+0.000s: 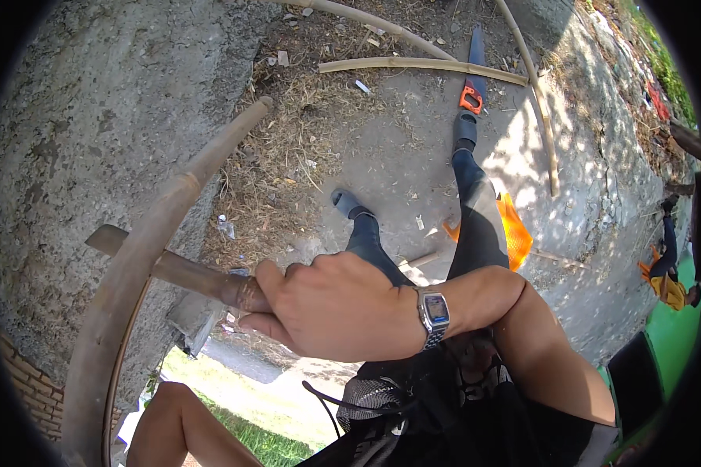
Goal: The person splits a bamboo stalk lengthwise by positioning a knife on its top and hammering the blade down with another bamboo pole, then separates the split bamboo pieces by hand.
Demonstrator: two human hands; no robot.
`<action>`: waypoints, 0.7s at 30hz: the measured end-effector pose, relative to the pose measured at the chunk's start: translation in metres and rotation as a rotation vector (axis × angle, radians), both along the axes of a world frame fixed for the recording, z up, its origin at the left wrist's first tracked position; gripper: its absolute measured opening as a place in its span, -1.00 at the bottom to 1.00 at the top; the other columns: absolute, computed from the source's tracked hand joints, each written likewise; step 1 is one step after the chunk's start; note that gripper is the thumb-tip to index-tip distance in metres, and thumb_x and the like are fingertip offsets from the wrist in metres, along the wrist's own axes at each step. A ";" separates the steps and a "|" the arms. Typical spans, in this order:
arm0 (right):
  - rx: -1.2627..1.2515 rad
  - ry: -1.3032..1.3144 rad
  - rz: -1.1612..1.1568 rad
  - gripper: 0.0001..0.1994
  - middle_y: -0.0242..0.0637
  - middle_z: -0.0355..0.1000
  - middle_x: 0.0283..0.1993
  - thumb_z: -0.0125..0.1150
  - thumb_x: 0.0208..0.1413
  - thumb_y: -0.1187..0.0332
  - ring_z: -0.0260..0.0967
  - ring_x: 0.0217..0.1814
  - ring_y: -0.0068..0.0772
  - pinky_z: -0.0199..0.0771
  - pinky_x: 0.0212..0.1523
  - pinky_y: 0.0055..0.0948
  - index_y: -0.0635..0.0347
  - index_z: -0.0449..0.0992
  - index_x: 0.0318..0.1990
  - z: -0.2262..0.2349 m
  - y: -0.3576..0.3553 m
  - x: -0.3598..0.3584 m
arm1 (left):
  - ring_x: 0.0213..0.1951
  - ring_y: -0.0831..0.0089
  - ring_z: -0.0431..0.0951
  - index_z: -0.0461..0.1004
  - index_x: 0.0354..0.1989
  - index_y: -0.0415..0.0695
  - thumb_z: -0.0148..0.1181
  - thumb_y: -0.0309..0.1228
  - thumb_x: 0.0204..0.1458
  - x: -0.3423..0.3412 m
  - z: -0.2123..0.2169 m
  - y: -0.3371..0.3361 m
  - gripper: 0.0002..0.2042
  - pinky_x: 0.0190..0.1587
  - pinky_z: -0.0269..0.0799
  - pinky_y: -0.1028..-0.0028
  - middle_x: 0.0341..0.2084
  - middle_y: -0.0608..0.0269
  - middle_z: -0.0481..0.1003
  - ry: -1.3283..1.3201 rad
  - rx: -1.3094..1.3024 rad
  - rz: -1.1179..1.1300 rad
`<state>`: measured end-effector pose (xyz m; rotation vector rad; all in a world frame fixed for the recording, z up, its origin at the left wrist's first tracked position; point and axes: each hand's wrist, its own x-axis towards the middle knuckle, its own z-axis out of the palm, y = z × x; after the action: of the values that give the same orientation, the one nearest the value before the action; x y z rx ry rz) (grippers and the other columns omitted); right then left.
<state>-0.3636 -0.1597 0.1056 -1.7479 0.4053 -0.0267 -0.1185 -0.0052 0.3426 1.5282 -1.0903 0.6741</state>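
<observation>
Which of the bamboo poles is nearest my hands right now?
The thick curved bamboo pole at the left, beside the right hand gripping a wooden handle. The thinner poles lie far off on the ground.

Your right hand: silver watch, blue-grey face. Tool handle brown, dark-banded near your grip. Bamboo pole dull tan-grey. Saw: orange handle, dark blade. Orange sheet by your dark trouser leg. Wall mottled grey.

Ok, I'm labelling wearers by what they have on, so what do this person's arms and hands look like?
Both forearms are bare: no sleeves, no gloves. The right hand has a silver wristwatch with a rectangular face and metal link band at its wrist. The left forearm wears nothing that shows.
</observation>
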 end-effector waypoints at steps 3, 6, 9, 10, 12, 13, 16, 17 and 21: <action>-0.007 0.244 -0.151 -0.53 0.04 0.55 -0.51 0.05 0.37 -0.01 0.59 -0.42 0.16 0.58 -0.38 0.08 0.37 0.45 -0.16 -0.149 0.022 -0.023 | 0.43 -0.03 0.08 -0.08 0.50 -0.27 -0.01 0.37 0.19 0.002 -0.111 0.013 0.00 0.49 -0.13 0.01 0.41 -0.14 0.14 0.277 0.064 0.025; -0.074 0.483 -0.333 -0.43 0.09 0.60 -0.36 0.03 0.34 -0.16 0.60 -0.24 0.25 0.59 -0.17 0.11 0.31 0.56 -0.18 -0.413 0.036 -0.108 | 0.54 0.01 -0.06 -0.10 0.53 -0.24 0.03 0.35 0.19 0.037 -0.396 0.106 0.01 0.60 -0.33 0.05 0.49 -0.09 0.08 0.436 1.022 0.002; -0.106 0.441 -0.042 -0.40 0.08 0.61 -0.32 0.02 0.34 -0.19 0.60 -0.19 0.24 0.58 -0.14 0.11 0.30 0.57 -0.15 -0.429 0.044 -0.085 | 0.47 -0.02 0.18 -0.04 0.53 -0.24 0.11 0.27 0.19 0.002 -0.429 0.107 -0.03 0.53 0.00 -0.07 0.47 -0.17 0.10 0.974 0.354 -0.321; -0.082 0.462 -0.034 -0.40 0.08 0.61 -0.32 0.02 0.34 -0.19 0.60 -0.19 0.24 0.58 -0.14 0.11 0.30 0.57 -0.15 -0.433 0.053 -0.092 | 0.47 -0.02 0.18 -0.04 0.53 -0.24 0.11 0.27 0.19 -0.014 -0.429 0.097 -0.03 0.53 0.00 -0.07 0.47 -0.17 0.10 0.999 0.373 -0.311; -0.101 0.487 -0.118 -0.38 0.08 0.61 -0.31 0.02 0.32 -0.22 0.59 -0.18 0.23 0.58 -0.13 0.10 0.30 0.56 -0.15 -0.428 0.058 -0.081 | 0.41 -0.05 0.27 0.06 0.48 -0.26 0.12 0.31 0.15 -0.033 -0.410 0.051 -0.03 0.48 0.11 -0.09 0.38 -0.18 0.24 1.155 0.105 -0.246; -0.019 0.451 -0.151 -0.38 0.08 0.61 -0.32 0.03 0.31 -0.23 0.59 -0.20 0.23 0.58 -0.15 0.09 0.31 0.57 -0.17 -0.418 0.058 -0.069 | 0.32 -0.06 0.36 0.15 0.38 -0.36 0.13 0.31 0.13 -0.012 -0.406 0.049 -0.05 0.41 0.24 -0.08 0.23 -0.23 0.37 1.085 0.133 -0.224; -0.051 0.509 -0.264 -0.40 0.08 0.61 -0.34 0.05 0.30 -0.20 0.59 -0.22 0.22 0.57 -0.17 0.10 0.29 0.58 -0.21 -0.408 0.051 -0.065 | 0.15 -0.03 0.50 0.16 0.30 -0.45 0.21 0.26 0.12 -0.006 -0.386 -0.012 -0.06 0.28 0.42 -0.02 0.11 -0.24 0.43 0.964 0.126 -0.039; -0.064 0.458 -0.252 -0.45 0.07 0.60 -0.36 0.10 0.29 -0.16 0.59 -0.25 0.20 0.58 -0.19 0.09 0.28 0.59 -0.25 -0.400 0.041 -0.065 | 0.09 -0.02 0.53 0.17 0.28 -0.46 0.24 0.23 0.12 -0.009 -0.367 -0.029 -0.08 0.22 0.49 0.02 0.08 -0.25 0.44 0.866 0.127 0.028; -0.035 0.258 -0.198 -0.47 0.02 0.57 -0.45 0.14 0.28 -0.13 0.58 -0.35 0.13 0.57 -0.27 0.05 0.27 0.57 -0.30 -0.260 0.038 -0.012 | -0.03 -0.01 0.62 0.30 0.15 -0.58 0.46 -0.05 0.05 -0.003 -0.186 -0.049 -0.21 0.13 0.63 0.10 -0.01 -0.25 0.49 0.377 -0.147 0.167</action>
<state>-0.3760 -0.1222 -0.1539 -1.7454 0.7693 0.0511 -0.1220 -0.0538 0.1564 1.5513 -0.6224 0.5360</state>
